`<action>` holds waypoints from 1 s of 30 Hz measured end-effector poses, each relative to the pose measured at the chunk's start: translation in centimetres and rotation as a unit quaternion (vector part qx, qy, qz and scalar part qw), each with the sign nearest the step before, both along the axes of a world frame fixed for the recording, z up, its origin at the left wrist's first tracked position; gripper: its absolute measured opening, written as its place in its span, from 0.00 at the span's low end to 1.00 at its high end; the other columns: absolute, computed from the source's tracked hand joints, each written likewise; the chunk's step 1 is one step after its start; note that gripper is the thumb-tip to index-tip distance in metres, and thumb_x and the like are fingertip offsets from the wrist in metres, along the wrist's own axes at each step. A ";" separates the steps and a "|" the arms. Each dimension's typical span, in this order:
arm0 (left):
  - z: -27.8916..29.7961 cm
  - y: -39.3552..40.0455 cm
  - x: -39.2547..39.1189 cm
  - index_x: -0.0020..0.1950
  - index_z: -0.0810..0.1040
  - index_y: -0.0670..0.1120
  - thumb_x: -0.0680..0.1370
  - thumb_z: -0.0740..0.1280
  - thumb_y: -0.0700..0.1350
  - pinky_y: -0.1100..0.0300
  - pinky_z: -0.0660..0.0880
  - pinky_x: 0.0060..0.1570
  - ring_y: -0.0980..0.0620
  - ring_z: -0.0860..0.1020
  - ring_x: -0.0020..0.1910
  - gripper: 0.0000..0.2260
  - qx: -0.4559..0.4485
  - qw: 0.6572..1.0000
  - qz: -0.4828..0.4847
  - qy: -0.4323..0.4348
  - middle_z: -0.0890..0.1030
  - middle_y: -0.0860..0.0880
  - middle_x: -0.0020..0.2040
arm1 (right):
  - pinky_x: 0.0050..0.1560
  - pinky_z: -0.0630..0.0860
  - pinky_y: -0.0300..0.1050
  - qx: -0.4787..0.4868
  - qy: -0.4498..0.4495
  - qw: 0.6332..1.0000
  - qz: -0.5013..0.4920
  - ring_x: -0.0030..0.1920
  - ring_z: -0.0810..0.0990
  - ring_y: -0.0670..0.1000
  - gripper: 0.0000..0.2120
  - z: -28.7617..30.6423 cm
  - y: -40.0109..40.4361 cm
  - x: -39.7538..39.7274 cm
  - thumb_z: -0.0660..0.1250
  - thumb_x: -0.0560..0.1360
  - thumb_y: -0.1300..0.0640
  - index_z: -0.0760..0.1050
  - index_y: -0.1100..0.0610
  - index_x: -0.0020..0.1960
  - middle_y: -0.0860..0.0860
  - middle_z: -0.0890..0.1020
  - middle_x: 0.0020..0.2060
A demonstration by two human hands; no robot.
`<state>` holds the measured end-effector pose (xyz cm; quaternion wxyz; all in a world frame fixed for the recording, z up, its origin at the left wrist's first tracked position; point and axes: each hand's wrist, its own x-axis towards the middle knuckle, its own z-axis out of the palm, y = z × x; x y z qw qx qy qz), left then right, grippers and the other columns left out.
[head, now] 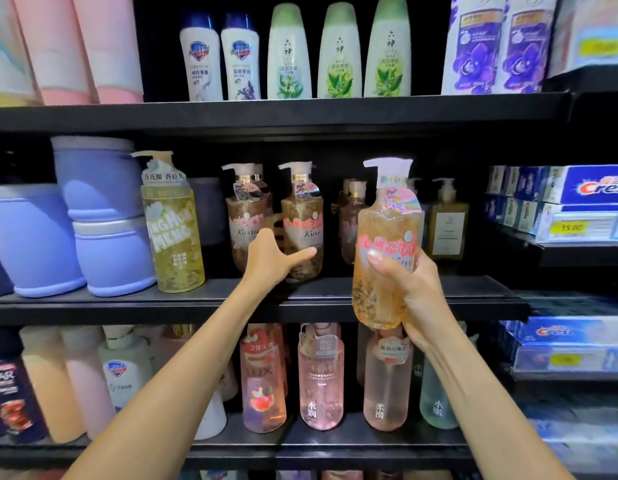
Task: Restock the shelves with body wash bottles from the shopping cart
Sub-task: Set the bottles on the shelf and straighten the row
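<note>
My right hand (409,289) grips an orange pump bottle of body wash (383,244) with pink flowers on its label, held upright in front of the middle shelf (127,303). My left hand (271,259) reaches onto that shelf, fingers spread, thumb and fingers touching a brownish Kustie pump bottle (302,216). A second Kustie bottle (247,209) stands just left of it. A third similar bottle (351,216) stands further back to the right, partly hidden by the held bottle.
A yellow-green pump bottle (174,223) and purple tubs (103,216) stand to the left on the middle shelf, an olive bottle (448,220) to the right. Pink bottles (321,375) fill the lower shelf, white and green bottles (288,53) the upper. Toothpaste boxes (584,188) are stacked at right.
</note>
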<state>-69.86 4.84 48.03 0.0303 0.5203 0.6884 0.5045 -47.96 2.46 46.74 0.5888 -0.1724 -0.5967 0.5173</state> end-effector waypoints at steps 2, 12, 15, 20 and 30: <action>0.2 0.0 0.1 0.40 0.62 0.45 0.67 0.76 0.56 0.63 0.62 0.29 0.57 0.62 0.33 0.25 0.008 1.000 0.017 0.010 0.65 0.51 0.36 | 0.42 0.79 0.39 0.001 0.004 1.000 0.003 0.47 0.84 0.47 0.29 0.1 -0.1 -0.2 0.76 0.56 0.46 0.77 0.52 0.55 0.47 0.85 0.44; 1.4 3.1 0.7 0.72 0.63 0.40 0.77 0.69 0.43 0.59 0.69 0.53 0.45 0.74 0.58 0.27 -0.016 0.999 -0.038 -0.002 0.75 0.43 0.62 | 0.43 0.79 0.39 0.004 0.001 1.000 0.006 0.48 0.84 0.48 0.28 -0.4 0.0 0.6 0.77 0.57 0.46 0.78 0.51 0.55 0.49 0.85 0.46; 1.7 4.4 0.1 0.75 0.58 0.43 0.77 0.69 0.45 0.51 0.68 0.63 0.40 0.71 0.66 0.30 -0.040 0.998 -0.044 0.026 0.72 0.41 0.68 | 0.41 0.79 0.39 -0.003 0.017 1.000 0.013 0.45 0.84 0.48 0.27 -0.7 0.3 1.1 0.77 0.57 0.47 0.78 0.53 0.55 0.49 0.85 0.44; 1.2 5.7 -0.4 0.78 0.51 0.45 0.79 0.66 0.44 0.53 0.67 0.63 0.40 0.70 0.67 0.33 -0.053 0.997 -0.062 0.004 0.70 0.41 0.70 | 0.41 0.79 0.39 -0.010 0.022 1.000 0.014 0.45 0.84 0.48 0.26 -1.3 0.6 1.2 0.77 0.57 0.48 0.78 0.51 0.54 0.49 0.85 0.44; 0.6 6.8 -0.4 0.79 0.45 0.47 0.81 0.62 0.45 0.54 0.66 0.64 0.39 0.70 0.68 0.33 -0.065 0.996 -0.057 0.015 0.69 0.41 0.71 | 0.41 0.79 0.40 -0.017 0.021 1.000 0.008 0.46 0.84 0.49 0.29 -1.5 0.4 1.1 0.76 0.56 0.48 0.77 0.52 0.56 0.49 0.85 0.44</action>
